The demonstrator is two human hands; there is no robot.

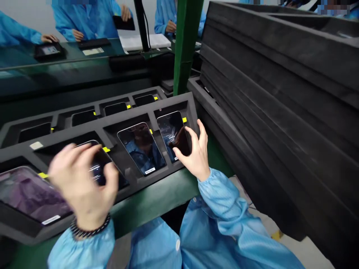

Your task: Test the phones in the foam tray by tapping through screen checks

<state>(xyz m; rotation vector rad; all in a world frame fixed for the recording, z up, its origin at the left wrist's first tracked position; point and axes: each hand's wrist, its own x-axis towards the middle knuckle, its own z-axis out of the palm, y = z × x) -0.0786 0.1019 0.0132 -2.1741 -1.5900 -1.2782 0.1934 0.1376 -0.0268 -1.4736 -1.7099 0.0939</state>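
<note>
A black foam tray (126, 116) lies tilted on the green bench, with several glossy dark display panels in its compartments. Each panel carries a small yellow tab and some show a white label. At the rightmost panel (167, 130), my right hand (196, 151) has thumb and fingers apart around its lower right side; whether they touch it is unclear. My left hand (84, 179), blurred and wearing a dark bracelet, hovers with fingers apart over another panel (102, 160), partly hiding it. Between the hands sits a panel (141, 149) untouched. A purple-reflecting panel (25, 194) occupies the left compartment.
Behind lies a second row of compartments with more dark panels (84, 117). A tall stack of black foam trays (266, 93) rises at right, beside a green post (185, 48). Across the bench, people in blue coats (84, 18) handle dark items.
</note>
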